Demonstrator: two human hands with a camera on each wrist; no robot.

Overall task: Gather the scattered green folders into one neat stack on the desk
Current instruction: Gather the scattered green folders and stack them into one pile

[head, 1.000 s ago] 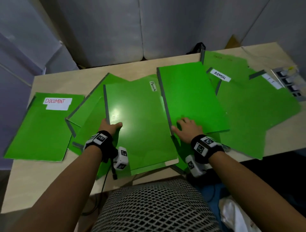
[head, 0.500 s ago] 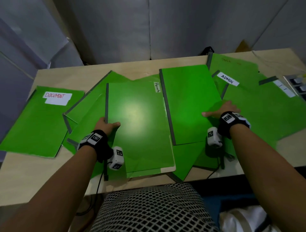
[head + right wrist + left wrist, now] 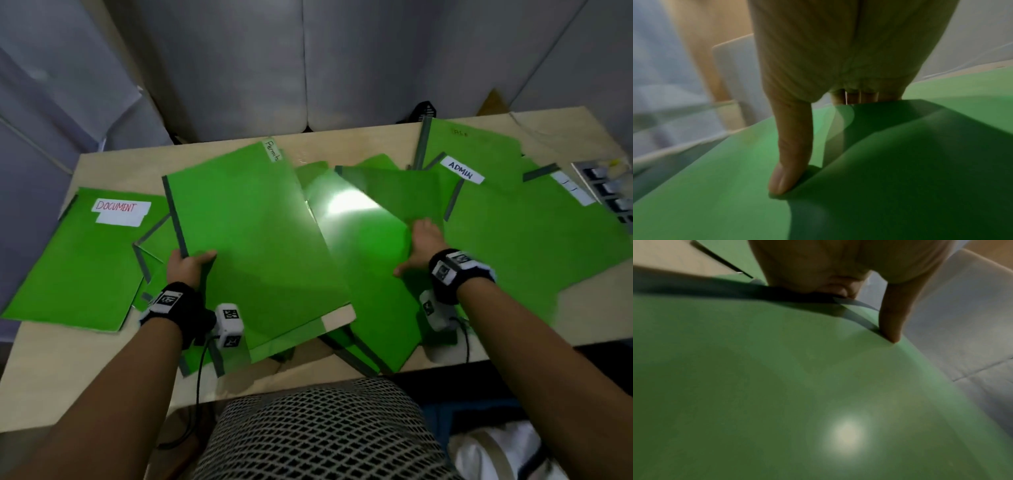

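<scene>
Several green folders lie fanned across the beige desk. My left hand grips the grey spine edge of the "Permits" folder, thumb on top and fingers underneath; the folder is raised and tilted above the others. In the left wrist view the thumb presses its green cover. My right hand holds the right edge of a plain green folder, which lies partly under the Permits folder. In the right wrist view the thumb sits on that cover, with the fingers beneath.
A "DOCUMENT" folder lies at the left. An "ADMIN" folder and others overlap at the right. A grey tray of small items sits at the right edge. Some folders overhang the near desk edge. A grey partition stands behind.
My left hand lifted the Permits folder and swung it away and leftward. My right hand took the plain folder's right edge, and that folder now lies partly beneath the Permits folder.
</scene>
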